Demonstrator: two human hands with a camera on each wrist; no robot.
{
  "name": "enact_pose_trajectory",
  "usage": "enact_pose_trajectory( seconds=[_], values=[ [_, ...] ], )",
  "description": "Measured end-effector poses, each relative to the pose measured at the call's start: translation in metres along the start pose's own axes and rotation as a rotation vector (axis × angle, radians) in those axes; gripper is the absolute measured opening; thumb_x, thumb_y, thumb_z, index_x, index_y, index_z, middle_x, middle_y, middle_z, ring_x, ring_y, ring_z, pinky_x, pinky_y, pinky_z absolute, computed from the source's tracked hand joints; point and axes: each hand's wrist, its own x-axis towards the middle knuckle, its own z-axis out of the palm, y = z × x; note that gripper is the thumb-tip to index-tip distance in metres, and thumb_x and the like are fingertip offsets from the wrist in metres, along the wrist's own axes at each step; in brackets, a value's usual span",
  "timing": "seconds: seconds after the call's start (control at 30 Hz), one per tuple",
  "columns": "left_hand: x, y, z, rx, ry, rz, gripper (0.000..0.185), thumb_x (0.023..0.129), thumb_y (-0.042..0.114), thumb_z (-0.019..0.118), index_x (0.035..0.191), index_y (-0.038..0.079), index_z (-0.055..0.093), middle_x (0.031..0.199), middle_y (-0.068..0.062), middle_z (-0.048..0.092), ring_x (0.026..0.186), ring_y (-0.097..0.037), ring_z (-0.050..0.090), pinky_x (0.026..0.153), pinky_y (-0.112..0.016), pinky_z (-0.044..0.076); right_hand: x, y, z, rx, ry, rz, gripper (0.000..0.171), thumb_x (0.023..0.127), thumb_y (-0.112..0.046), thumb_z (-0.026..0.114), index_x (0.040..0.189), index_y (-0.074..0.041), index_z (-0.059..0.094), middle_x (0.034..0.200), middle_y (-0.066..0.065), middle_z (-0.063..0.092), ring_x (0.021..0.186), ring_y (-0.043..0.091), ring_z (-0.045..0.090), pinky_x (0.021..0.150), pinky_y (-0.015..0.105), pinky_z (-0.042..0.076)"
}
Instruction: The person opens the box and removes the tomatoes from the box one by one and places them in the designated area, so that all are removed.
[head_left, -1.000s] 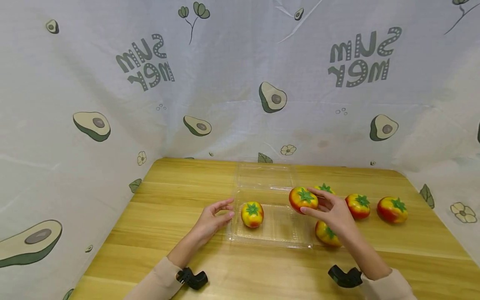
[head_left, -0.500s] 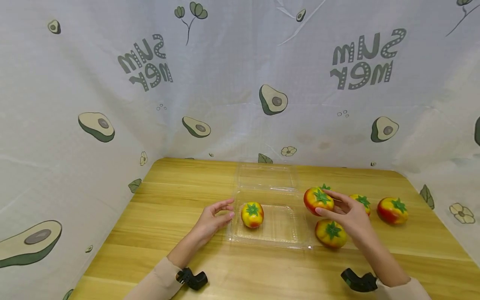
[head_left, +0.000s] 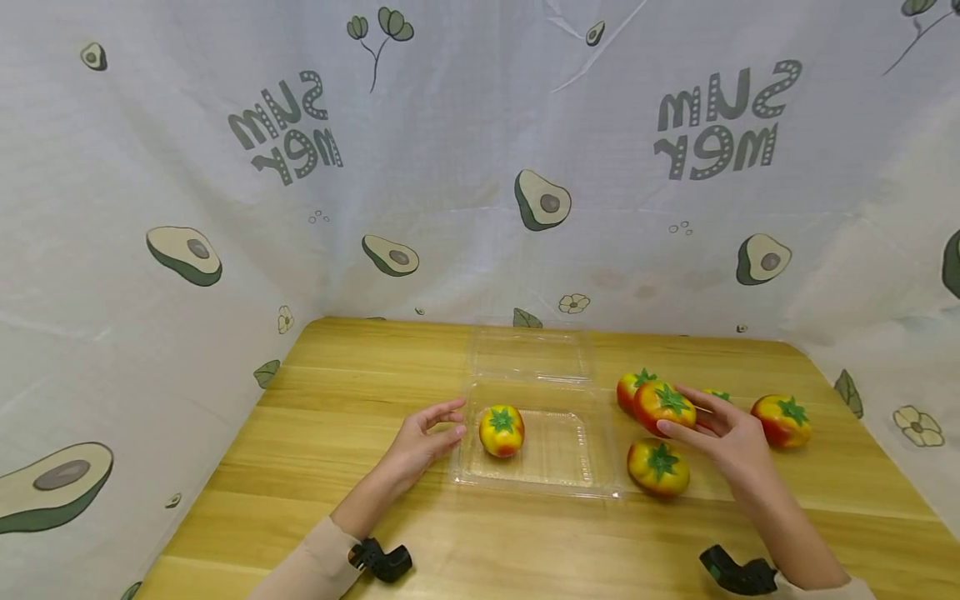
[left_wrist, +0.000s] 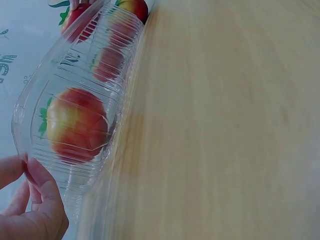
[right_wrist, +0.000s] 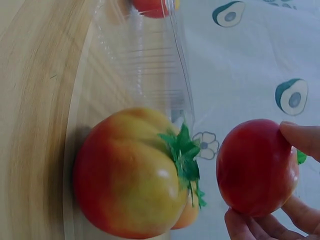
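Observation:
My right hand (head_left: 735,433) holds a red-and-yellow toy tomato (head_left: 662,407) with a green star-shaped calyx between thumb and fingers. It is raised, right of the clear plastic container (head_left: 555,454). In the right wrist view, the held tomato (right_wrist: 255,167) appears beside a tomato (right_wrist: 130,175) resting on the table. With thumb and index finger, my left hand (head_left: 423,442) pinches the container's rim at its left side, seen close in the left wrist view. Inside the container's left part sits one tomato (head_left: 502,432). The container's hinged lid (head_left: 531,354) lies open toward the back.
On the wooden table (head_left: 360,375), right of the container, lie a front tomato (head_left: 658,468), a back tomato (head_left: 627,390) and a far-right tomato (head_left: 780,421). Another is mostly hidden behind my right hand. A patterned white cloth (head_left: 465,167) hangs behind and at the sides.
My right hand has carried the tomato rightward, from over the container's right edge to above the tomatoes on the table. The left hand and the container have stayed in place.

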Motion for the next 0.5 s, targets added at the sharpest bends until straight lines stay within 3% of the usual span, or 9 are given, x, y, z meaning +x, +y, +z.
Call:
enact_pose_trajectory(
  seconds=[0.23, 0.5],
  values=[
    [-0.002, -0.001, -0.002, -0.002, -0.017, 0.000, 0.050, 0.095, 0.000, 0.066, 0.142, -0.006, 0.050, 0.120, -0.017, 0.053, 0.086, -0.010, 0.060, 0.080, -0.020, 0.054, -0.006, 0.009, -0.006, 0.004, 0.030, 0.013, 0.074, 0.091, -0.032, 0.075, 0.150, -0.002, 0.042, 0.147, 0.015, 0.041, 0.099, -0.013, 0.047, 0.079, 0.004, 0.045],
    [-0.005, 0.000, -0.003, 0.005, -0.023, 0.000, 0.050, 0.095, 0.000, 0.066, 0.141, -0.005, 0.050, 0.120, -0.017, 0.053, 0.088, -0.010, 0.060, 0.080, -0.020, 0.054, -0.016, 0.022, -0.012, 0.060, 0.054, -0.010, 0.065, 0.090, -0.026, 0.077, 0.147, -0.009, 0.050, 0.116, -0.027, 0.048, 0.097, -0.015, 0.050, 0.078, 0.006, 0.047]
  ],
)
